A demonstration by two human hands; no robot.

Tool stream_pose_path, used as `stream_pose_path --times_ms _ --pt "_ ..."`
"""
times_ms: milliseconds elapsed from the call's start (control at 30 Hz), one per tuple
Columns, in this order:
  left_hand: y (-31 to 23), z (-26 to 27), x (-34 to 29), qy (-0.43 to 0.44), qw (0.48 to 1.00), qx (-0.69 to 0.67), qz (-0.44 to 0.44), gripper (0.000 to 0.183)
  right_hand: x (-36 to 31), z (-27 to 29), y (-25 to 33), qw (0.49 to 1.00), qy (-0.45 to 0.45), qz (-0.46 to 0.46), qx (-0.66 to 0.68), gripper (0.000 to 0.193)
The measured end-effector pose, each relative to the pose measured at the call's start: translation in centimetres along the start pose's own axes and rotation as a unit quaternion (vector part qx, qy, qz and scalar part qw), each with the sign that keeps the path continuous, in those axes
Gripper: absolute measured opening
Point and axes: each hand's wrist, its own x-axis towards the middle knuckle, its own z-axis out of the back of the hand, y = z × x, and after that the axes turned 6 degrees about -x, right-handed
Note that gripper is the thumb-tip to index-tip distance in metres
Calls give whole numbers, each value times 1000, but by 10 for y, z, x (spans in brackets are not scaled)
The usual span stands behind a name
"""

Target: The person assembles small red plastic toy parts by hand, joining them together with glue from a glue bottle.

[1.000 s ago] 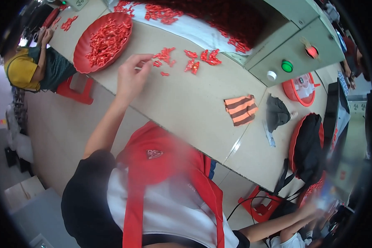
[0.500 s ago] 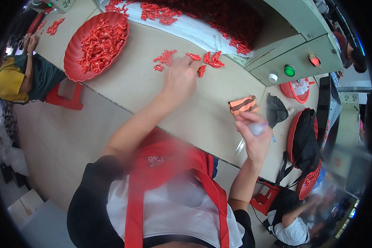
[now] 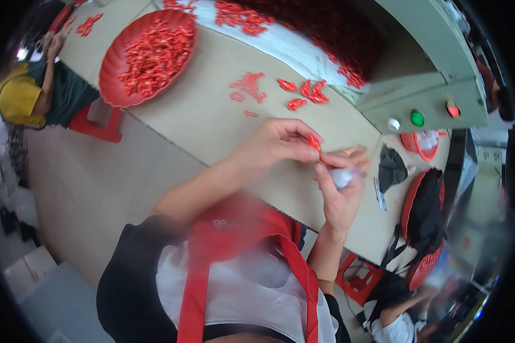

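Note:
My left hand (image 3: 274,142) pinches a small glossy red figure-like piece (image 3: 313,142) between thumb and fingertips. Close against it, my right hand (image 3: 339,200) is closed around a small whitish bottle-like object (image 3: 342,178), whose kind is blurred. Fingertips of both hands nearly meet at the red piece. Just beyond the right fingers shows an orange striped cloth (image 3: 357,156), smeared by motion. Farther off on the table lie several glossy red pieces (image 3: 313,91) and, left of them, some duller red pieces (image 3: 249,86).
A scalloped red bowl (image 3: 110,86) heaped with red pieces stands at the left. Behind is a pale green machine (image 3: 406,103) with a white-lined opening full of red pieces. At right are a dark cloth (image 3: 391,168), a red basket (image 3: 426,150) and a black bag (image 3: 428,203). Co-workers sit at both sides.
My left hand has come away from the red pieces on the table toward my right hand, now with one piece in its fingers. The right hand has shifted slightly; the whole view has shifted too.

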Motion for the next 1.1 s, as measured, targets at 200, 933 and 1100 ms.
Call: stream_pose_path --times_ms 200,933,1100 --pt "-6 -7 -2 -71 992 -98 37 28 -2 12 -5 1000 -9 8 -23 37" --pt "-8 -32 -2 -26 980 -190 60 37 -47 29 16 937 -169 242 -186 33" --pt "-9 -30 -3 -11 981 -185 49 35 -45 27 19 926 -156 273 -208 31"
